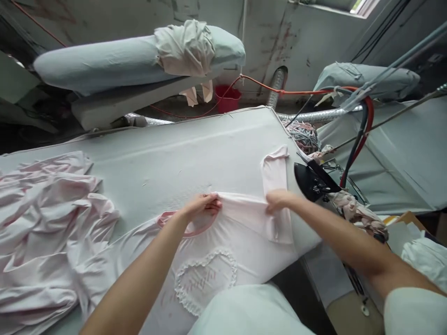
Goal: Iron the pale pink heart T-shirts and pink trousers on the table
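A pale pink T-shirt with a lace heart on its front lies spread on the padded ironing table. My left hand pinches the shirt's shoulder edge next to the pink neckline. My right hand grips the fabric at the base of the right sleeve, which lies folded upward. The shoulder seam is stretched flat between both hands.
A black iron rests at the table's right edge, with red and black hoses rising from it. A heap of crumpled pink garments covers the left of the table. Padded sleeve boards stand behind, and folded white cloth lies at the lower right.
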Available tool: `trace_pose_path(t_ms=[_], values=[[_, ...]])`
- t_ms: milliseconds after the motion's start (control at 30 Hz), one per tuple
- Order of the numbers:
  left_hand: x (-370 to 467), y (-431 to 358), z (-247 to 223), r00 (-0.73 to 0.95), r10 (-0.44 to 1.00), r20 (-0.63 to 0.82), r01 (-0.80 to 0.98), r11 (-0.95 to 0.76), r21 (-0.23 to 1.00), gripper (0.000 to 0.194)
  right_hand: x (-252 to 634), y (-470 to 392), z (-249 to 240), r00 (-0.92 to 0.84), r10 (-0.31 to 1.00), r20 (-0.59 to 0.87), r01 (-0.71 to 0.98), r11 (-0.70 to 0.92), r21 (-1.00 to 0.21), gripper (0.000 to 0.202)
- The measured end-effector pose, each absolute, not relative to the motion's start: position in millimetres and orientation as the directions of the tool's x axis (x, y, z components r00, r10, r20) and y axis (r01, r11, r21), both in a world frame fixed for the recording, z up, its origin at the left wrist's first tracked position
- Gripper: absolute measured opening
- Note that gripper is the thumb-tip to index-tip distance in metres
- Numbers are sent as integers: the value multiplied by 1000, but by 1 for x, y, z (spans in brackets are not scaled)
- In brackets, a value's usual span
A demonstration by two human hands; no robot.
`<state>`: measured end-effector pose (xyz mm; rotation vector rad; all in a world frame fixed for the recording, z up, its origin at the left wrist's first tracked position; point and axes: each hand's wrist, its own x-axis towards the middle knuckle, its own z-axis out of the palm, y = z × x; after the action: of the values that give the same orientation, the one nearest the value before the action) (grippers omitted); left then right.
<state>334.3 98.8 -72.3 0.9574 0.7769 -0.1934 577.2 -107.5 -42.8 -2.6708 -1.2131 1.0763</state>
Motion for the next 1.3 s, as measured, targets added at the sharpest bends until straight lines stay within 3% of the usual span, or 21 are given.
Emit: trace_pose_path(t_ms=[67, 133, 233, 300, 367, 433, 567, 700, 800, 867, 933, 1000, 1067, 1133, 1233, 1300], values=[[347, 96, -72, 677, 331, -658, 483, 474, 736, 39, 615, -141, -28, 565, 605, -561, 658, -740, -137, 23], [356, 85, -73, 621, 472, -625, 501, 374, 780, 43, 626, -162, -24, 674, 598, -433, 616, -779, -117, 13], [357, 64, -73, 600, 585, -545, 536, 212, 817, 42, 575, -181, -42, 776, 629, -47, 607, -765, -215, 40], [349, 52, -73, 643, 629, -436, 608, -74, 790, 36, 506, -189, -66, 696, 707, 126, 701, -630, -333, 51], [341, 44, -72, 701, 636, -324, 663, -411, 626, 30, 432, -188, -91, 574, 810, 116, 772, -489, -406, 56], [336, 39, -72, 724, 632, -275, 678, -580, 451, 36, 374, -172, -111, 544, 837, 55, 767, -470, -436, 61], [338, 41, -72, 739, 630, -238, 670, -650, 359, 38, 350, -133, -129, 558, 830, 0, 729, -491, -477, 70], [334, 47, -65, 728, 633, -262, 682, -631, 370, 34, 377, -190, -133, 616, 786, 47, 730, -547, -409, 62], [330, 57, -61, 758, 540, -365, 652, -644, 401, 39, 369, -246, -118, 769, 632, 99, 629, -717, -301, 57], [332, 69, -62, 766, 438, -471, 638, -614, 465, 42, 354, -242, -98, 836, 538, 105, 542, -780, -314, 47], [337, 82, -67, 762, 318, -564, 638, -514, 573, 46, 340, -197, -77, 863, 506, 0, 458, -782, -423, 35], [340, 94, -74, 790, 202, -578, 602, -431, 672, 50, 333, -135, -61, 852, 476, -217, 316, -800, -510, 36], [337, 103, -79, 858, 111, -502, 494, -449, 744, 53, 334, -81, -52, 822, 382, -422, 135, -851, -508, 41], [329, 111, -83, 945, -6, -327, 275, -525, 806, 51, 340, -54, -49, 812, 310, -495, 14, -858, -514, 29], [318, 116, -84, 957, -290, 15, -201, -624, 755, 36, 349, -58, -41, 859, 281, -428, -50, -786, -616, 16], [321, 112, -82, 853, -512, 101, -449, -619, 645, 30, 352, -73, -32, 885, 259, -387, -47, -777, -628, 14]])
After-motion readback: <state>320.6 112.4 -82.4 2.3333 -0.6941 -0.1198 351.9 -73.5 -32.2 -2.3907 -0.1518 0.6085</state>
